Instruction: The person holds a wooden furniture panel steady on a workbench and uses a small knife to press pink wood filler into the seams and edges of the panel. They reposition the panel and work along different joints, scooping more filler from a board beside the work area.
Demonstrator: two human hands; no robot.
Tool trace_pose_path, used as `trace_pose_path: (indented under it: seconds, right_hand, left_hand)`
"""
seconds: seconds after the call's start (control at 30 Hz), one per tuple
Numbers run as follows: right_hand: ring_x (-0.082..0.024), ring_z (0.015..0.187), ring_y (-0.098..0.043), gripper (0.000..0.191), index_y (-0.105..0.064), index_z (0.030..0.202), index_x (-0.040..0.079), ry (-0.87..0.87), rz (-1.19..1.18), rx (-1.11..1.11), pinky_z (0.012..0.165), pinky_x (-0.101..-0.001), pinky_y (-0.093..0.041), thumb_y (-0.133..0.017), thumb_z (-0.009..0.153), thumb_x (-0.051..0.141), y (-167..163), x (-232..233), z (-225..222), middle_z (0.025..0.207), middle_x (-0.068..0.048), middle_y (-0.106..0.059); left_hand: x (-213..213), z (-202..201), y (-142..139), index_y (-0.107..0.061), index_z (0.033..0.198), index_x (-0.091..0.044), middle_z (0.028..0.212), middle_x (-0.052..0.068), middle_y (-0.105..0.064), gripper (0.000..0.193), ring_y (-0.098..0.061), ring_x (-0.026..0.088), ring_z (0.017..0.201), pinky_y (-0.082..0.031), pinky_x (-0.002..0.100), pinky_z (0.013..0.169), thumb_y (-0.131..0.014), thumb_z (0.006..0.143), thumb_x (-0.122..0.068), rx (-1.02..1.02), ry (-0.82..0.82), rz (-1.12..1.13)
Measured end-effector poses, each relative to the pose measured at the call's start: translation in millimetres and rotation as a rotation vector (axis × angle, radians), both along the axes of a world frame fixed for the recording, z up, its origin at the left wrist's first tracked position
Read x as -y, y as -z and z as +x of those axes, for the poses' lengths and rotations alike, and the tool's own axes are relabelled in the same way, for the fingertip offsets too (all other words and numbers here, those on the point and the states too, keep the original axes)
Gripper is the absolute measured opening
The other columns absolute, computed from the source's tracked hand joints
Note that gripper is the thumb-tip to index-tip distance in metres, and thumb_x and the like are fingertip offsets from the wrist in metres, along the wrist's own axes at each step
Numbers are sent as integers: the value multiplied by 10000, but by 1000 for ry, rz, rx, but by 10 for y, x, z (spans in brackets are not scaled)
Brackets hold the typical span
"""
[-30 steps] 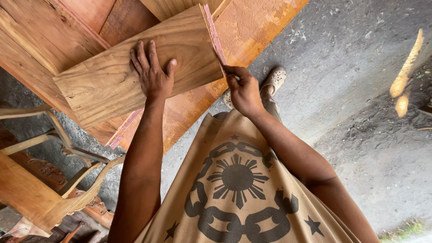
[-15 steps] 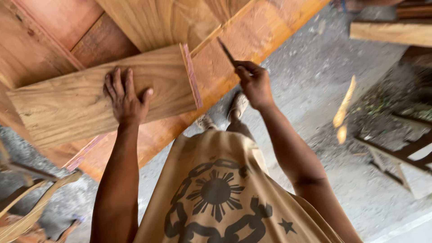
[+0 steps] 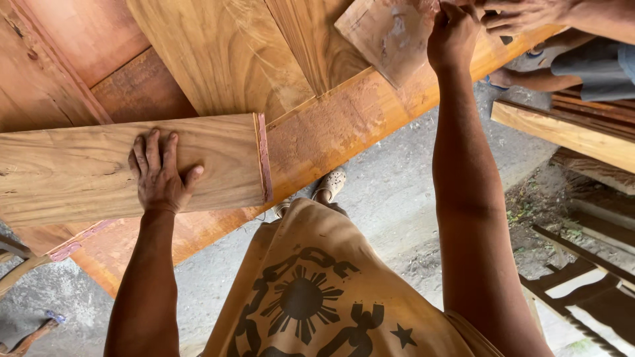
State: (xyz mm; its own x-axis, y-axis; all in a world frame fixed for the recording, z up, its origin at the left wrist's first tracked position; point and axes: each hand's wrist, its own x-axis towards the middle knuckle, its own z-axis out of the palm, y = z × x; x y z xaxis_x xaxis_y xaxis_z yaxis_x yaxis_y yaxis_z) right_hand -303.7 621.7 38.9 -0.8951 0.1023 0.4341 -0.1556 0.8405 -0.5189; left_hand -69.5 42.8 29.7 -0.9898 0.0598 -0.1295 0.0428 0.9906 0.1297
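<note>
1. Nearest me, my left hand (image 3: 159, 175) lies flat and open, fingers spread, on the light wooden board (image 3: 126, 168), which rests across the reddish plank (image 3: 317, 139). It grips nothing; if that pressure eases, I judge the board could slide off the plank's edge toward my foot (image 3: 329, 185) below.
2. The board's pinkish end strip (image 3: 263, 157) sits close to that edge, so a nudge could tip it.
3. Farther out, my right hand (image 3: 452, 33) is bunched at the corner of a small dusty panel (image 3: 387, 33); I cannot tell whether it pinches anything.
4. Another person's hand (image 3: 522, 13) meets mine there. With my hands well apart, a pull could pinch fingers.
</note>
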Motion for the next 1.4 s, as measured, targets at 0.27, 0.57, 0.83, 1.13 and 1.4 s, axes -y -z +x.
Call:
trace_pose_path:
  seconds: [0.27,0.57,0.83,1.13,1.4]
  right_hand:
    - [-358,843,-653,135,-761,1027,-15,-29,26,98,751,-433,-523,-647,954,-28,76,-212,-94,942,-211,-690]
    - [-138,578,-480,265,-587,845,38,5,-1074,383,542,-297,-368,-731,1068,47,138,-186,368,744,-24,-577]
    - [-110,595,-511,180,-741,1105,2,-43,-1263,567,537,-279,-379,-645,1123,154,-46,1177,2678,739,-33,-602]
    - [-59,649,-524,280,-675,1307,-20,-55,-1298,716,566,-233,-448,-578,1062,77,117,2808,3821,924,-2,-569]
    - [-127,865,-587,316,-665,1348,-16,-50,-1027,538,784,-268,-497,-605,1048,63,87,3334,3809,1021,-64,-631]
  left_hand:
    - [34,-20,66,-473,1607,-134,1710,155,-266,881,-173,468,1569,-140,684,1263,-529,948,-717,13,-14,21]
    - [91,-25,97,-454,1602,-141,1680,182,-267,850,-191,500,1532,-152,694,1228,-718,946,-611,-63,57,29]
    - [226,145,160,-362,1659,-179,1711,142,-174,867,-116,454,1567,-126,665,1254,-717,1011,-633,-3,45,-16]
    - [319,305,87,-303,1680,-153,1730,159,-152,866,-115,463,1577,-117,669,1261,-703,1040,-580,-15,88,-13]
    - [340,378,86,-264,1683,-156,1724,158,-150,849,-125,461,1573,-125,663,1262,-585,1085,-667,-15,100,-63]
